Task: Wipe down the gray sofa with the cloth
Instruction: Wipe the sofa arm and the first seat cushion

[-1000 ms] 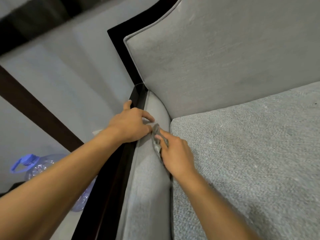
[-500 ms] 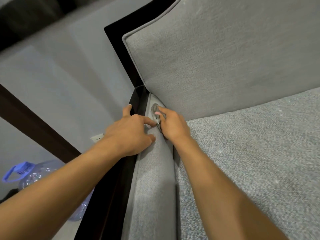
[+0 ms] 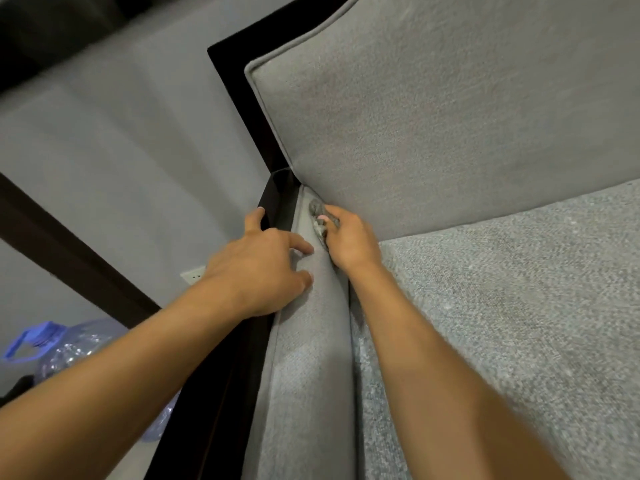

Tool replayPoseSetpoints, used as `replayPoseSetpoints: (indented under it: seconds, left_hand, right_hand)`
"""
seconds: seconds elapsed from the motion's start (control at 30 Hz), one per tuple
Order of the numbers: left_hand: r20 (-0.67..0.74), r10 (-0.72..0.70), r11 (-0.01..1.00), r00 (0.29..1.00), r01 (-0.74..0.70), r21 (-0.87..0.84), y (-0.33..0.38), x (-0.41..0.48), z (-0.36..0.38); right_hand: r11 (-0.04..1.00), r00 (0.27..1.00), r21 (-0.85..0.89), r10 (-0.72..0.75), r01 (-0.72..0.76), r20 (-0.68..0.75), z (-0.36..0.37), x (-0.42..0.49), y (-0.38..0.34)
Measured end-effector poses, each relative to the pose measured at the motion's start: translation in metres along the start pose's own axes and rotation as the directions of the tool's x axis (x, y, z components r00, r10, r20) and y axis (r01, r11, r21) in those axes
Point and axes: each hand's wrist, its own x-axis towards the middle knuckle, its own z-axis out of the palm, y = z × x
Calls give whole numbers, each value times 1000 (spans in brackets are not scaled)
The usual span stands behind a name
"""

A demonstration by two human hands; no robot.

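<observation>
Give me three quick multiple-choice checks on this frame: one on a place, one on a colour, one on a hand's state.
1. Where is the cloth?
A. mid seat cushion
B. in the corner where the armrest meets the backrest
C. on the floor

2. What colour is the handle of the jug?
A. blue
B. red
C. green

3. What is the left hand doing?
A. holding the cloth
B. lying flat on the seat
C. gripping the armrest, thumb on the dark frame

Answers: 1 B, the right hand pinches it against that corner; 2 A, it shows blue at lower left; 3 C, its fingers curl over the padding.
</observation>
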Motion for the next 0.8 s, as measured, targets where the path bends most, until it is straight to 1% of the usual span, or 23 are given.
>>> replayPoseSetpoints:
  seconds: [0.1, 0.17, 0.23, 0.3, 0.33, 0.37, 0.4, 0.43, 0.47, 0.5, 0.53, 0.57, 0.63, 0.7, 0.73, 0.8]
  left_hand:
    - [4, 1, 1000, 1000, -1, -5, 0, 1, -1]
    - [11, 0, 1000, 1000, 0, -6, 1, 0, -1]
    - [33, 8, 1000, 999, -7, -24, 2, -2, -4]
    - [36, 18, 999, 999, -16, -51, 4, -11, -9]
    - [6, 30, 999, 1000, -30, 11, 8, -18, -11]
    - [-43, 64, 987, 997, -57, 150, 15, -30, -11]
    - [-80, 111, 953, 991, -83, 292, 25, -44, -10]
    - [-83, 166, 919, 983, -124, 374, 38, -57, -5]
    - [-49, 188, 917, 981, -157, 367, 52, -73, 1]
    - [0, 177, 937, 984, -168, 307, 66, -89, 9]
    - [39, 156, 966, 987, -161, 202, 79, -100, 19]
    - [60, 143, 985, 988, -148, 87, 90, -107, 30]
    - [38, 103, 990, 994, -99, -96, 107, -113, 58]
    - [21, 56, 967, 998, -49, -248, 121, -117, 94]
    - [35, 41, 949, 999, -28, -314, 129, -121, 111]
    - [11, -5, 936, 1000, 9, -352, 139, -128, 137]
  right_hand:
    - [994, 1000, 109, -22, 21, 11, -6, -42, 10]
    - [992, 999, 126, -25, 19, 42, -15, -81, 17]
    - [990, 992, 139, 10, -27, 123, -26, -122, 19]
    - [985, 971, 143, 64, -99, 230, -40, -157, 20]
    - [986, 960, 119, 78, -114, 270, -51, -170, 20]
    - [992, 957, 73, 76, -101, 281, -65, -181, 17]
    - [996, 962, 32, 72, -83, 263, -82, -187, 13]
    - [997, 976, 13, 75, -79, 206, -100, -188, 8]
    - [996, 990, 33, 73, -77, 124, -118, -186, 0]
    - [995, 997, 66, 67, -70, 40, -136, -183, -9]
    - [995, 999, 90, 45, -42, -25, -153, -179, -18]
    - [997, 999, 76, 3, 0, -48, -165, -176, -25]
    - [997, 997, 38, -70, 71, -44, -176, -171, -32]
    - [995, 995, 19, -92, 93, -33, -179, -171, -30]
    - [994, 994, 2, -107, 107, -32, -179, -170, -25]
    - [991, 991, -18, -135, 135, 7, -176, -173, -14]
